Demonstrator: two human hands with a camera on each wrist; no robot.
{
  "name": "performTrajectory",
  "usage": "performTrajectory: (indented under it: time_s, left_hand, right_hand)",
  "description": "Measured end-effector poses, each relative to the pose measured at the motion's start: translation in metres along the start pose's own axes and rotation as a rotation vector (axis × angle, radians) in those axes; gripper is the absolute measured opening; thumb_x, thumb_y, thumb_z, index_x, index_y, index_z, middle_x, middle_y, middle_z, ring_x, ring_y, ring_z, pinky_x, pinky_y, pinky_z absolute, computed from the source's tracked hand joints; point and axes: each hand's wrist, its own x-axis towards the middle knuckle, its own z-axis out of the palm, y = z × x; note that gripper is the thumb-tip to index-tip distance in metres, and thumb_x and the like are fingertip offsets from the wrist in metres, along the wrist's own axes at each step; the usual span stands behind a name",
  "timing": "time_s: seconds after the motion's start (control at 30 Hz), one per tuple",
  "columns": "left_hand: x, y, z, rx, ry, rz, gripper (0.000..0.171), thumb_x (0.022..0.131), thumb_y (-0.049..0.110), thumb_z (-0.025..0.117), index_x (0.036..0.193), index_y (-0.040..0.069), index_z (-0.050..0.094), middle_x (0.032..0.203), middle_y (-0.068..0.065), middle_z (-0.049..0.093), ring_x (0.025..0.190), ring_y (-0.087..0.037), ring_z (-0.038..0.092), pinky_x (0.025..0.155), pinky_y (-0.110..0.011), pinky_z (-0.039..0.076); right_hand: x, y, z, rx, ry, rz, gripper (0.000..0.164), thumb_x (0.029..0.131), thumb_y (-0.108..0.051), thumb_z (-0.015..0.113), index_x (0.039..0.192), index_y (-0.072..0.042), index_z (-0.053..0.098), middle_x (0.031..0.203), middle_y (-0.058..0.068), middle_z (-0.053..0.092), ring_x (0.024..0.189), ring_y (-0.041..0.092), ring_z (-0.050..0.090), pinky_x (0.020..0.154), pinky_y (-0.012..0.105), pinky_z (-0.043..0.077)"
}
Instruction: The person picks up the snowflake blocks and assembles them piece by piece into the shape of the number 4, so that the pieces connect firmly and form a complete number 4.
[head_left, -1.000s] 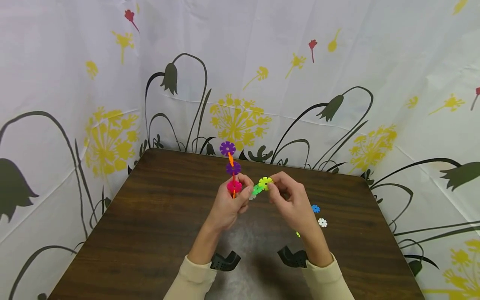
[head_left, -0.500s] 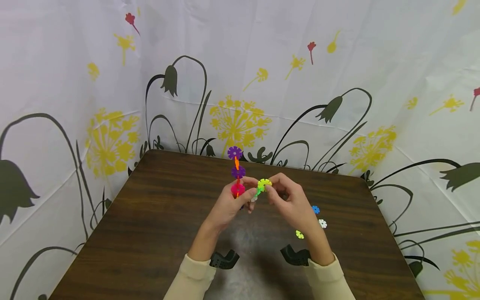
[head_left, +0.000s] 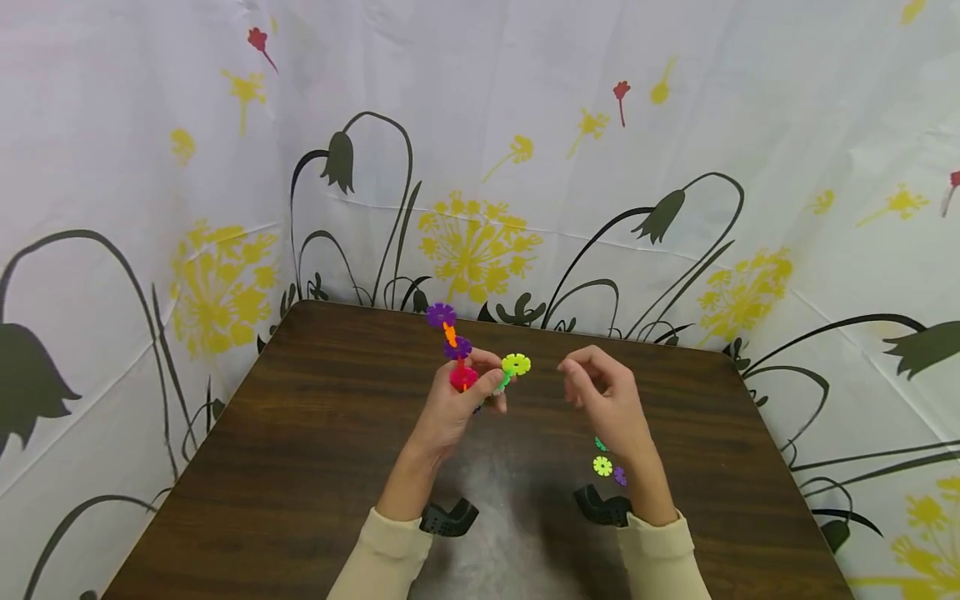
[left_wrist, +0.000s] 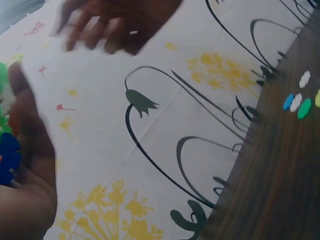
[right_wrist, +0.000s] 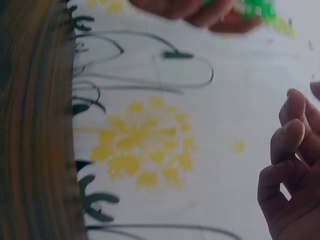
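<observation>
My left grip [head_left: 448, 408] is pinching a chain of slotted flower discs [head_left: 457, 347] above the table [head_left: 337, 417]; a purple disc [head_left: 441, 315] is topping one end, a yellow disc [head_left: 516, 365] is sticking out rightward. My right grip [head_left: 609, 400] is hovering near the yellow one, fingers loosely bent, holding nothing. Loose discs [head_left: 602, 472] are lying below.

Smooth plastic discs [head_left: 516, 365], faintly glossy wood-grain table [head_left: 337, 400]

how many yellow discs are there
2: one yellow disc on the chain the left hand holds, another on the table; more may be hidden behind the hands.
</observation>
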Motion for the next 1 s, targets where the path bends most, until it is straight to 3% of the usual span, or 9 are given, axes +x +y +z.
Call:
performTrajectory:
  time_s: [0.13,0.27,0.47,0.6,0.77,0.9,1.0]
  left_hand:
    - [0.0,0.0,-0.001,-0.055,0.043,0.07,0.008,0.107,0.013,0.064,0.108,0.019,0.069,0.097,0.003,0.079,0.064,-0.008,0.069,0.059,-0.021,0.053]
    - [0.0,0.002,-0.001,-0.087,0.05,0.103,0.01,0.107,0.013,0.062,0.109,0.02,0.068,0.093,0.004,0.076,0.068,-0.009,0.074,0.062,-0.021,0.056]
    - [0.001,0.004,-0.001,-0.116,0.088,0.158,0.019,0.107,0.008,0.055,0.113,0.021,0.067,0.094,0.002,0.074,0.079,-0.011,0.074,0.066,-0.021,0.059]
    - [0.002,0.003,-0.002,-0.167,0.123,0.228,0.023,0.107,0.008,0.05,0.116,0.022,0.065,0.1,0.0,0.073,0.083,-0.012,0.072,0.067,-0.022,0.06]
    - [0.001,0.005,-0.004,-0.232,0.08,0.291,0.028,0.106,0.008,0.043,0.123,0.021,0.062,0.111,-0.001,0.072,0.09,-0.013,0.073,0.072,-0.022,0.061]
    - [0.0,0.006,-0.004,-0.257,0.036,0.286,0.03,0.107,0.008,0.042,0.124,0.021,0.062,0.113,-0.003,0.071,0.093,-0.013,0.073,0.075,-0.023,0.061]
    - [-0.001,0.005,-0.004,-0.248,0.047,0.242,0.028,0.108,0.008,0.043,0.123,0.021,0.063,0.112,-0.004,0.071,0.093,-0.013,0.074,0.077,-0.024,0.061]
  right_hand:
    - [-0.005,0.028,-0.018,-0.007,0.107,0.086,0.02,0.112,-0.018,0.059,0.1,-0.007,0.071,0.07,0.012,0.059,0.061,0.021,0.053,0.055,0.03,0.046]
    - [-0.011,0.053,-0.033,-0.036,0.189,0.174,0.023,0.112,-0.02,0.06,0.1,-0.004,0.072,0.07,0.017,0.06,0.061,0.024,0.054,0.057,0.026,0.046]
    - [-0.02,0.095,-0.058,-0.142,0.265,0.325,0.029,0.111,-0.028,0.062,0.102,-0.002,0.071,0.068,0.007,0.061,0.059,0.018,0.055,0.058,0.025,0.049]
    - [-0.026,0.123,-0.077,-0.294,0.182,0.48,0.029,0.11,-0.029,0.063,0.108,-0.001,0.069,0.075,0.01,0.065,0.066,0.02,0.061,0.061,0.029,0.05]
    - [-0.036,0.146,-0.093,-0.494,-0.031,0.652,0.034,0.108,-0.03,0.063,0.12,0.001,0.066,0.113,0.025,0.071,0.095,0.034,0.067,0.076,0.043,0.054]
    - [-0.045,0.159,-0.098,-0.589,-0.095,0.785,0.043,0.106,-0.04,0.064,0.127,-0.002,0.062,0.131,0.03,0.066,0.106,0.044,0.066,0.082,0.057,0.053]
    - [-0.05,0.168,-0.097,-0.623,-0.099,0.864,0.052,0.104,-0.05,0.064,0.132,-0.006,0.059,0.136,0.03,0.063,0.111,0.048,0.065,0.085,0.064,0.051]
